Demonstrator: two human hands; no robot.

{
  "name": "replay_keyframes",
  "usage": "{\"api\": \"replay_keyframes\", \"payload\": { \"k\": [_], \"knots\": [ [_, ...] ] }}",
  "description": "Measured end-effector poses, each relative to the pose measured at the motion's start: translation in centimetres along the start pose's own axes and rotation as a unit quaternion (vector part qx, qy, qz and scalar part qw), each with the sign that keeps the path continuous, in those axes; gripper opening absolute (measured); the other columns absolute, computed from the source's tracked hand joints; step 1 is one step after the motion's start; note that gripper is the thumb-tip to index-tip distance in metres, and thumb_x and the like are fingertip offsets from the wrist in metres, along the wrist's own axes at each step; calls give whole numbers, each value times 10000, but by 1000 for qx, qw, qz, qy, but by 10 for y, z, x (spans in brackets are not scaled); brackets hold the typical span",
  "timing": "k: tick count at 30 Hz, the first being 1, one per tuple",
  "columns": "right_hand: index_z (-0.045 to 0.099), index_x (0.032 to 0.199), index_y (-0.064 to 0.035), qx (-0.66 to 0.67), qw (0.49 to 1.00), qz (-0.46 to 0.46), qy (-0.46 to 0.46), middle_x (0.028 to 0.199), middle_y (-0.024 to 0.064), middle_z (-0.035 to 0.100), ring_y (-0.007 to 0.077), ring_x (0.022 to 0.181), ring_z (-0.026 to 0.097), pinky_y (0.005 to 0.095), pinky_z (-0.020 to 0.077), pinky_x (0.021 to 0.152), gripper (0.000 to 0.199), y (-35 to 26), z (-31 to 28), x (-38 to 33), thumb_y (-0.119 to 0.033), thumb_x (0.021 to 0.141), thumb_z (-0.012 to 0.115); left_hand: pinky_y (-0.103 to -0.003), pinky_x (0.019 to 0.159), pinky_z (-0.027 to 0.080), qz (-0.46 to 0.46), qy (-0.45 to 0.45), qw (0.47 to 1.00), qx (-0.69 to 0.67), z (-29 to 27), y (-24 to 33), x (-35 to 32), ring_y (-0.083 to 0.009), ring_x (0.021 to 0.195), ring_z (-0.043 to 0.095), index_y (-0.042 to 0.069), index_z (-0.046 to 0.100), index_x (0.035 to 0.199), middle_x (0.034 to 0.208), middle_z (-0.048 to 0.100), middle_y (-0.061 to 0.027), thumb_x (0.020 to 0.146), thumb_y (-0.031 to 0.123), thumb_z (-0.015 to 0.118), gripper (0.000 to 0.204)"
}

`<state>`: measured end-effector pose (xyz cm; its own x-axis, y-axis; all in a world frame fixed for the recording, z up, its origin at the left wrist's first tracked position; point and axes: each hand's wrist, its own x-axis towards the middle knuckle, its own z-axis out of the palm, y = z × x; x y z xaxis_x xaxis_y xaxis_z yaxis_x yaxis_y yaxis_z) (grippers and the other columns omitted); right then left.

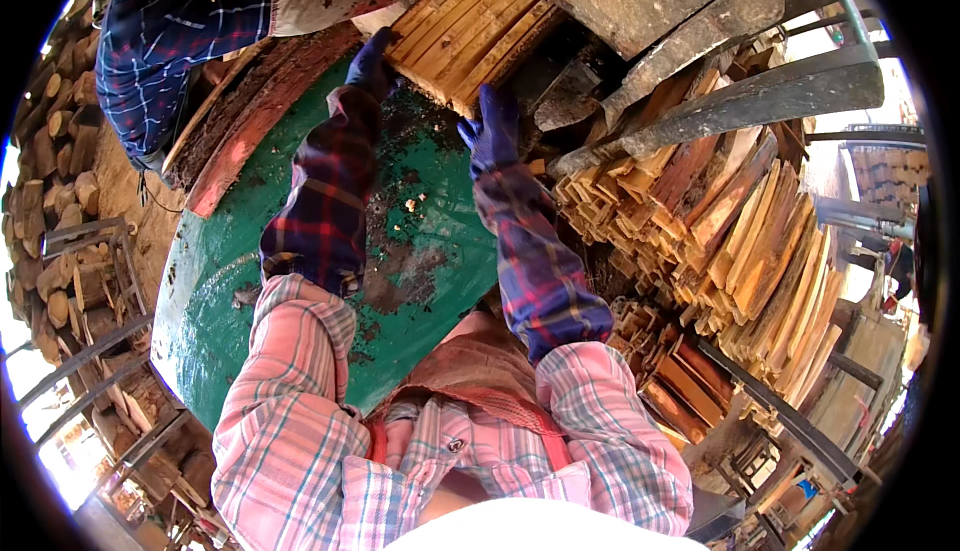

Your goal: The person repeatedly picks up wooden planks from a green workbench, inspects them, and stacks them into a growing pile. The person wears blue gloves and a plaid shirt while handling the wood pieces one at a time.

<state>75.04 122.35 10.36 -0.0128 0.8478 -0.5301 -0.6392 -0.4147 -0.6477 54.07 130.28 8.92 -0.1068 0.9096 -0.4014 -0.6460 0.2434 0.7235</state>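
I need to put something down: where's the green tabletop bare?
Mostly bare: the green tabletop between the reddish board, left plaid sleeve and the outer left edge. Between the sleeves, dark debris litters it; the left hand, right hand and wooden slats crowd the far end.

Pale yellow-brown wooden slats [468, 31] lie packed side by side in a broad, flat-topped batch at the top centre of the frame. The long, narrow pieces run on a slant from lower left to upper right, nearly parallel, with thin dark seams between them. Brown streaks mark the honey-coloured faces. Their near ends form a rough, uneven line that slopes down toward the right, while the right-hand edge shows darker, rougher wood.
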Motion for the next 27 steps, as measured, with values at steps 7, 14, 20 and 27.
{"api": "replay_keyframes", "payload": {
  "k": [7, 14, 20, 27],
  "knots": [
    [494, 1144, -147, -68, 995, -33, -72, 887, -2, 572, 100, 645, 525, 252, 465, 531, 424, 33, -13, -16, -279, 798, 700, -274, 580, 535, -41, -23, 989, 141, -32, 24, -47, -215, 731, 647, 166, 504, 1254, 998, 634, -86, 901, 288, 541, 375],
    [559, 1081, -103, -104, 969, 207, -88, 895, 20, 602, 101, 724, 588, 259, 484, 615, 380, 54, -56, -199, -130, 746, 737, -287, 652, 524, -152, 2, 985, 85, -166, 40, -232, -218, 779, 626, 80, 481, 1250, 1028, 614, -101, 819, 246, 628, 485],
    [578, 1068, -49, -183, 967, 110, -140, 941, 28, 616, 161, 808, 604, 296, 504, 698, 302, 117, -149, -296, -100, 791, 687, -384, 690, 492, -55, 75, 599, 795, -231, -7, -472, -304, 819, 627, 73, 551, 1132, 907, 634, -133, 609, 449, 745, 672],
    [580, 1103, -21, -280, 929, 127, -203, 981, 57, 621, 163, 846, 610, 298, 493, 771, 291, 195, -135, -390, -86, 823, 631, -290, 549, 453, -27, 137, 953, 268, -211, -38, -624, -154, 666, 580, -7, 581, 994, 770, 600, -61, 635, 342, 776, 538]
  ]
}}
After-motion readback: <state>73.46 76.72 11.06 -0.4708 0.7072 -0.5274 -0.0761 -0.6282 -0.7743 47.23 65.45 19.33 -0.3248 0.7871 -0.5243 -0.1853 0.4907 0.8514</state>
